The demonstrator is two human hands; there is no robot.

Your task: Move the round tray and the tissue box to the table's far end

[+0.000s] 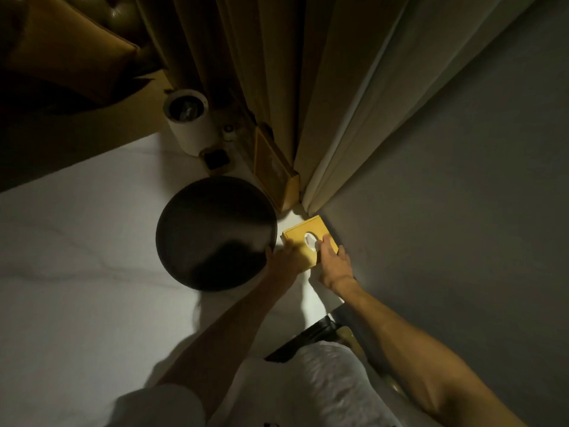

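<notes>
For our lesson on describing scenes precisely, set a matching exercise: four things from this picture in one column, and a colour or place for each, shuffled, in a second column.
Column one:
1. round tray
2. tissue box
3. white cylinder
4. curtain

Column two:
A. hangs in folds behind the table
B. yellow, with both hands on it
C. dark, lying flat left of the box
D. stands upright beyond the tray

Pairs: 1-C, 2-B, 3-D, 4-A

The left hand and the right hand both rest on the box.
</notes>
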